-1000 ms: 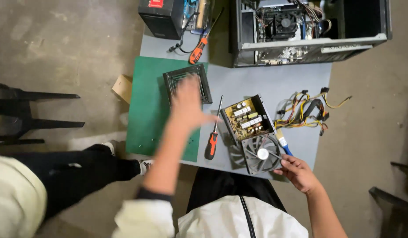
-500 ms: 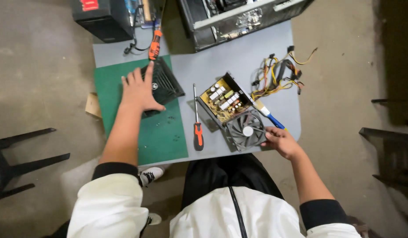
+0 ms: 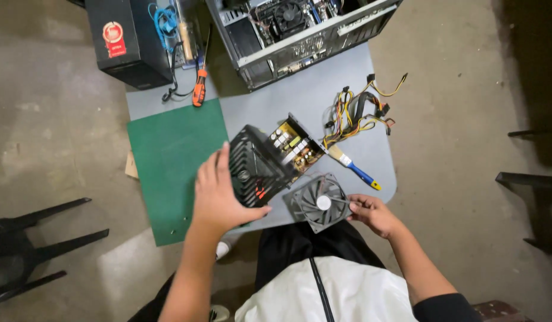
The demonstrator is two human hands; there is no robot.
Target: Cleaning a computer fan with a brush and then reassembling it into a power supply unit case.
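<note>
While fan (image 3: 319,201) hangs out, case (image 3: 291,146) seemingly holds circuitry.

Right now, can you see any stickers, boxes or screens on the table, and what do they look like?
Red sticker: on top of the black box at the table's far left corner; a round part above a rectangular part, with pale print.
Brown cardboard piece: pokes out from under the green mat at its left edge.
Screens: none in view.
</note>
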